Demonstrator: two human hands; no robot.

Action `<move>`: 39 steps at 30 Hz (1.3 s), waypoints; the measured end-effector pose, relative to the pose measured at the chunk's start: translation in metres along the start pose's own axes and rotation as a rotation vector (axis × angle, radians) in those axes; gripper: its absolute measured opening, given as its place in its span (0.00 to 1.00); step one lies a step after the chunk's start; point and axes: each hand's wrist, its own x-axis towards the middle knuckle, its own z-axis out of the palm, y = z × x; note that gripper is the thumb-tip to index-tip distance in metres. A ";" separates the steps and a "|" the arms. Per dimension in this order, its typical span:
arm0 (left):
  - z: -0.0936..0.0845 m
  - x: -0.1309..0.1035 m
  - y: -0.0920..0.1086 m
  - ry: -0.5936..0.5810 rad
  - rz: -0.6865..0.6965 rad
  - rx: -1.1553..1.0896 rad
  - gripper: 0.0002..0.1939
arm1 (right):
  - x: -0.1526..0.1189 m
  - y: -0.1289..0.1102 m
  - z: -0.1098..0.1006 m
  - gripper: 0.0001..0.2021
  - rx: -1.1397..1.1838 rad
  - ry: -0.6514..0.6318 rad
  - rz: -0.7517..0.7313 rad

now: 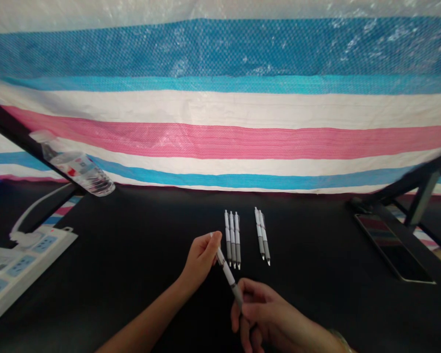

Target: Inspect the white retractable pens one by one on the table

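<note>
I can't tell what kind of room I'm in; what I see is an improvised tabletop workspace: my black table (308,294), with a striped plastic sheet (220,108) hung behind it and a power strip (25,269) at its left.

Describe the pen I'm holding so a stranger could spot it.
On the black table, below the striped sheet, five pens lie flat. Nearer, a white and gray pen slants between left hand and right hand, the only one held.

Left hand (203,252) farther forward, right hand (260,313) nearer, both hands in closed pinch grips.
</note>
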 end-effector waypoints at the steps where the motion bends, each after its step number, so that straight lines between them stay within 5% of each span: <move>1: 0.000 0.000 0.000 0.002 0.002 -0.002 0.32 | 0.000 0.000 0.000 0.18 0.002 -0.004 0.007; 26: -0.002 0.001 0.002 0.053 0.019 -0.016 0.31 | -0.001 -0.004 -0.003 0.25 0.021 0.000 0.079; 39: -0.004 0.001 0.005 0.086 -0.009 -0.021 0.31 | 0.001 -0.001 -0.004 0.21 -0.002 -0.018 0.022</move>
